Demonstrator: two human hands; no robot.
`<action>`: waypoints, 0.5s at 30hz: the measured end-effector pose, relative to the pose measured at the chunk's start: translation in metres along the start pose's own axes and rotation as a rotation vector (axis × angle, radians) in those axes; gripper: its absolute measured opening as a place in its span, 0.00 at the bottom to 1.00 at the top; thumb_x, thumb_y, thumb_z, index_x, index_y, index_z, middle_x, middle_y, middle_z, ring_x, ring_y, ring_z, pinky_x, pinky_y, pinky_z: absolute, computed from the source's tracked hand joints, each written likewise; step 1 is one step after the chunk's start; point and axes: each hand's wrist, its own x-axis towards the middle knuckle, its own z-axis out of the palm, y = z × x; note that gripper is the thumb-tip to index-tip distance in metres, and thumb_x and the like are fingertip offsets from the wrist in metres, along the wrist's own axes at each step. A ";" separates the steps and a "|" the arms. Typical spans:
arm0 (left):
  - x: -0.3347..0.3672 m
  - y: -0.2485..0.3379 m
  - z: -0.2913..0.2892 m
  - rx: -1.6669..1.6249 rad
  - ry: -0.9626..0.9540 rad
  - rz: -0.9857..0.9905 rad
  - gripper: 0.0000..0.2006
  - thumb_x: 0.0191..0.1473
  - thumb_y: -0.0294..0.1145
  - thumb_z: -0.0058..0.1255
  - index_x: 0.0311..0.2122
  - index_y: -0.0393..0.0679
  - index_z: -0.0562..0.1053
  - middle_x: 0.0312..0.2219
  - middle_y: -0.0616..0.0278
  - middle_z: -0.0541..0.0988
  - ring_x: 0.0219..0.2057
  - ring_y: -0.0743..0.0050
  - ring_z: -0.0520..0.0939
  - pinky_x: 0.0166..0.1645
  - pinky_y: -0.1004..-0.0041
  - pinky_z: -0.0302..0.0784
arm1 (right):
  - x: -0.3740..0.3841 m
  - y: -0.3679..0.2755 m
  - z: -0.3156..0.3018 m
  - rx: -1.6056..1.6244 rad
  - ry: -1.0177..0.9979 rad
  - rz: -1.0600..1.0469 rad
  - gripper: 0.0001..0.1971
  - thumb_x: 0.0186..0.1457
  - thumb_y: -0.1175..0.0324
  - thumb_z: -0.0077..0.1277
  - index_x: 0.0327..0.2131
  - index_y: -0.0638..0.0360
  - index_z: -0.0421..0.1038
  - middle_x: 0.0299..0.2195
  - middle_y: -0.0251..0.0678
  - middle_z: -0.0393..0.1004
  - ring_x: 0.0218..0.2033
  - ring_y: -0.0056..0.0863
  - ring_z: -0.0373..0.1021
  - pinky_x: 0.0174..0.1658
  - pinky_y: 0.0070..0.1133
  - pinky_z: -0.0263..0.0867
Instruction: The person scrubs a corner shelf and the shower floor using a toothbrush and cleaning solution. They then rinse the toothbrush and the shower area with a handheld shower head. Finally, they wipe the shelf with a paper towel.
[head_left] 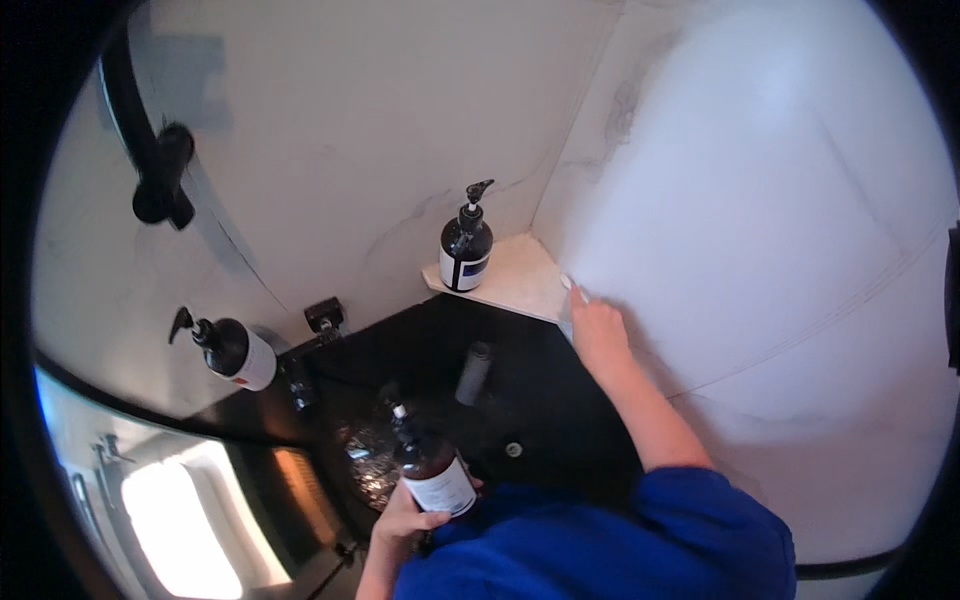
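Observation:
My left hand (402, 522) is wrapped round the lower part of a dark brown pump bottle (437, 478) with a white label, held upright but leaning a little in front of my body. Stretched out to the corner shelf (522, 272), my right hand (598, 330) has its fingers drawn together at the shelf's right edge, by the wall. A small pale thing shows at its fingertips, too small to name. On the left part of that shelf stands a second dark pump bottle (466, 250) with a white and blue label.
A third dark pump bottle (240, 355) stands at the left by the wall, near a black wall fitting (324, 316). Higher on that wall is a black shower fitting (163, 175). Below lie a dark floor with a round drain (513, 450) and a grey cylinder (473, 373).

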 end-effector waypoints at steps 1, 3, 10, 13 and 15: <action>-0.001 0.004 0.006 0.013 0.035 -0.023 0.44 0.34 0.28 0.72 0.60 0.40 0.65 0.48 0.50 0.77 0.53 0.46 0.80 0.57 0.49 0.79 | 0.003 0.009 0.002 -0.012 0.047 -0.020 0.17 0.56 0.75 0.48 0.49 0.73 0.73 0.25 0.49 0.80 0.29 0.40 0.80 0.32 0.34 0.77; -0.003 0.000 0.002 0.059 0.039 -0.048 0.44 0.35 0.29 0.73 0.61 0.42 0.65 0.49 0.51 0.76 0.54 0.48 0.79 0.58 0.49 0.77 | 0.018 0.014 0.015 0.007 0.143 -0.050 0.18 0.57 0.75 0.48 0.50 0.72 0.72 0.26 0.50 0.80 0.30 0.41 0.80 0.32 0.35 0.77; -0.008 -0.001 -0.010 0.231 0.055 0.006 0.43 0.35 0.32 0.74 0.59 0.41 0.66 0.51 0.53 0.77 0.54 0.54 0.80 0.59 0.53 0.75 | -0.018 0.001 -0.004 -0.070 -0.021 0.016 0.20 0.57 0.77 0.45 0.54 0.72 0.70 0.27 0.51 0.80 0.31 0.45 0.80 0.34 0.36 0.76; -0.010 -0.012 -0.020 0.232 0.043 -0.024 0.44 0.35 0.31 0.74 0.61 0.41 0.65 0.50 0.51 0.78 0.54 0.54 0.80 0.59 0.52 0.75 | 0.011 0.015 0.011 0.009 0.045 -0.022 0.22 0.58 0.78 0.43 0.57 0.71 0.69 0.27 0.54 0.79 0.32 0.48 0.80 0.34 0.39 0.76; -0.004 -0.026 -0.032 0.287 -0.010 -0.057 0.45 0.35 0.31 0.74 0.62 0.42 0.64 0.49 0.51 0.79 0.53 0.54 0.80 0.59 0.52 0.75 | 0.050 0.017 0.007 0.039 -0.028 0.027 0.23 0.58 0.79 0.43 0.58 0.71 0.68 0.27 0.56 0.78 0.32 0.51 0.79 0.35 0.40 0.75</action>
